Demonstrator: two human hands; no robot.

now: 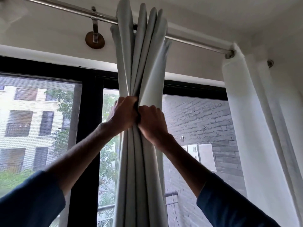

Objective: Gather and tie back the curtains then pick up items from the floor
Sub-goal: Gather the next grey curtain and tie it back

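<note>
Under a white ceiling, before a black-framed window [89, 112], the pale grey curtain [141, 63] hangs bunched mid-frame from a steel rod [65, 9], clenched by left hand [125, 113] and right hand [152, 122].

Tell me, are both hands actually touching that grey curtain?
Touching. The head view shows the left hand and the right hand wrapped around the bunched grey curtain, fingers pressed into its folds with no gap.

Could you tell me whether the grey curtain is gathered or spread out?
Gathered: the grey curtain is bunched into folds, squeezed by left hand and right hand.
</note>
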